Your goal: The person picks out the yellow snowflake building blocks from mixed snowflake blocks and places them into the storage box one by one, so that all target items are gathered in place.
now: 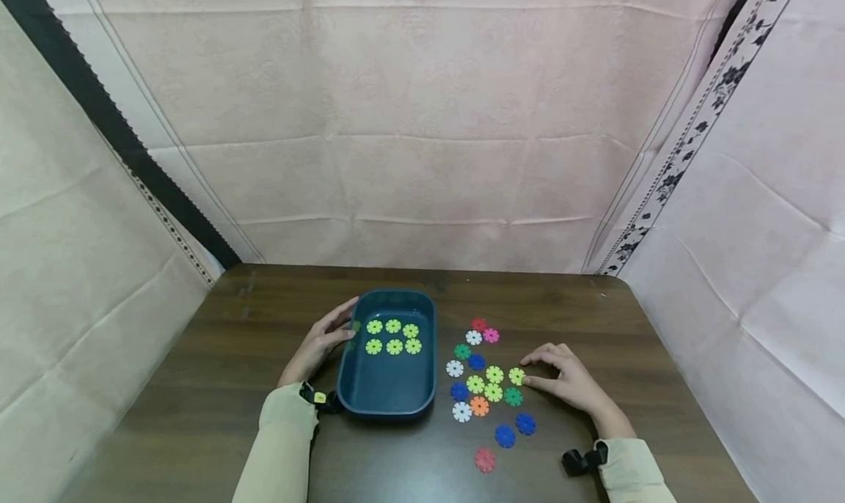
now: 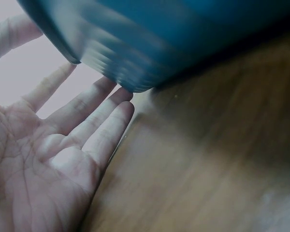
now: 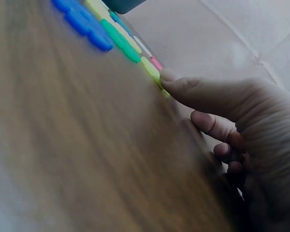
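My left hand [image 1: 323, 342] is at the left side of a dark blue tray [image 1: 386, 393], its straight fingers touching the outer wall in the left wrist view. Several yellow-green flower-shaped discs [image 1: 394, 347] lie flat in two rows inside. To the right, my right hand [image 1: 568, 375] rests low by the table. Its thumb [image 3: 186, 87] touches the edge of a yellow-green flower-shaped disc [image 1: 517, 376], while the index finger stays apart from the thumb. More yellow-green discs [image 1: 494, 392] lie just left of it, beside a green disc [image 1: 513, 396].
Loose discs lie right of the tray: blue [image 1: 505, 435], white [image 1: 461, 412], orange [image 1: 479, 405], pink [image 1: 491, 335] and red [image 1: 478, 324]. A reddish disc [image 1: 485, 460] sits nearest the front. The wooden table [image 1: 231, 415] ends at pale cloth walls [image 1: 409, 195].
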Tool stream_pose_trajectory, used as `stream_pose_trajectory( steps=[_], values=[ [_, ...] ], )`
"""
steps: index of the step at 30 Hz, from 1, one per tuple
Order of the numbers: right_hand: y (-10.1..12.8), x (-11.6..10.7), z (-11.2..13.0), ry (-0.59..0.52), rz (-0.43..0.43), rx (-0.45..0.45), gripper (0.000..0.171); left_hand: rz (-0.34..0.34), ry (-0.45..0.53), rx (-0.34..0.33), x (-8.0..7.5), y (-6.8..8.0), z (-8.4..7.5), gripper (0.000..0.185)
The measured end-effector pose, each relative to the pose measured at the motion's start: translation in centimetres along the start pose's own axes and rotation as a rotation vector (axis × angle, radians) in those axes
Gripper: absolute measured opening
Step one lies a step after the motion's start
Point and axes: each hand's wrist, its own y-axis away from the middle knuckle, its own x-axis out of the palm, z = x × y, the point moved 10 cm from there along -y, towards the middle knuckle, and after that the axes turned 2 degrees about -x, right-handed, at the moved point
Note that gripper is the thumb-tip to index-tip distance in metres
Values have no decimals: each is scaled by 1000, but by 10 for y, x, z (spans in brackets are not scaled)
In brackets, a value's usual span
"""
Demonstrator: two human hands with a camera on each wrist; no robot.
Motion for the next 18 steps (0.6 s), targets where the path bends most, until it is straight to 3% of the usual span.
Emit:
stream_pose_trajectory(
  steps=[7,18],
  values=[
    [-1,1,0,-10,-6,18,22,5,6,8,-1,0,-1,62],
    [1,2,-1,7,2,13,26,1,-15,11,1,2,-1,60]
  ],
)
